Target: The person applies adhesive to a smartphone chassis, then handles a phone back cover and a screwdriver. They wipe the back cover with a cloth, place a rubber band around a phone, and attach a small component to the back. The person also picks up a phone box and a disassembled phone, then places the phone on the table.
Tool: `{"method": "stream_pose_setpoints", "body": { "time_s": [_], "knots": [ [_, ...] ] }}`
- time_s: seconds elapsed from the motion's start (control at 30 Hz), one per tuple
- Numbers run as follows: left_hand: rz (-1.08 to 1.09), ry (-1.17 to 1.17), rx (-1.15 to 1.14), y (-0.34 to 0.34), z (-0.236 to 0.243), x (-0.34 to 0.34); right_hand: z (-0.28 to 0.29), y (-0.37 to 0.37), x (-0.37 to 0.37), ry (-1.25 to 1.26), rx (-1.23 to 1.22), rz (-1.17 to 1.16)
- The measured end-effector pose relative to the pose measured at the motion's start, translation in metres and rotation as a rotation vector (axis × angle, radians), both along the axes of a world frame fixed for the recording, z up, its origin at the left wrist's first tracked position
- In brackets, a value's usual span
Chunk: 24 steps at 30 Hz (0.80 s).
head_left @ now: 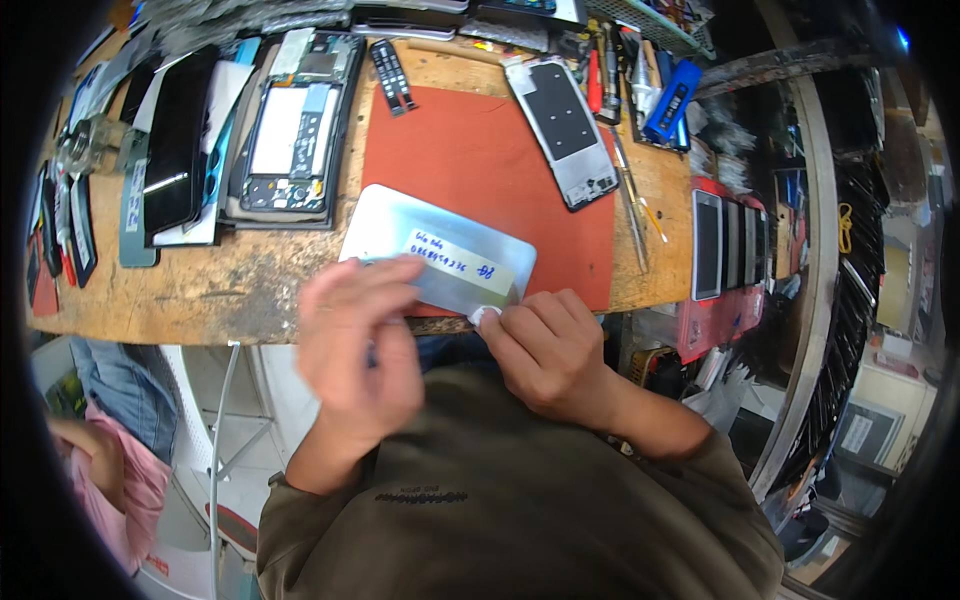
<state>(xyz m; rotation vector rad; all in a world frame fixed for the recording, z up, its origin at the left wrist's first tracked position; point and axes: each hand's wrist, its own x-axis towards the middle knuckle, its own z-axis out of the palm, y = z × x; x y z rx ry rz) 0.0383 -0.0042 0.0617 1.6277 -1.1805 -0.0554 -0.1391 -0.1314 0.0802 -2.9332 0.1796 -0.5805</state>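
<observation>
A silver phone or back panel [380, 220] lies at the front edge of an orange mat [450, 150], bearing a pale label strip [460, 270] with handwriting. My left hand [360, 350] is motion-blurred over its lower left edge, fingers loosely extended and apart, a fingertip at the label's left end. My right hand [545, 350] is closed at the lower right corner, thumb and fingers on a small white piece [483, 314], too small to make out clearly.
Opened phone [290, 130], dark phone [175, 140] and tools [60, 220] sit left; phone frame [560, 130], screwdrivers [630, 200] and blue device [670, 100] right. Several phones [730, 245] line a red surface beyond. Another person's arm [95, 450] shows lower left.
</observation>
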Motion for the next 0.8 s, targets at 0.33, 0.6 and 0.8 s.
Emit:
{"method": "stream_pose_setpoints", "body": {
  "time_s": [0.33, 0.6, 0.8],
  "knots": [
    [0.481, -0.042, -0.067, 0.051, 0.002, 0.035, -0.016, 0.013, 0.120, -0.128, -0.077, 0.210],
    [0.194, 0.000, -0.065, 0.036, -0.015, 0.004, -0.010, 0.006, 0.032, -0.090, -0.067, 0.081],
    [-0.270, -0.129, -0.072, -0.002, -0.030, -0.010, -0.003, -0.007, -0.020, -0.088, 0.411, -0.310]
  ]
}}
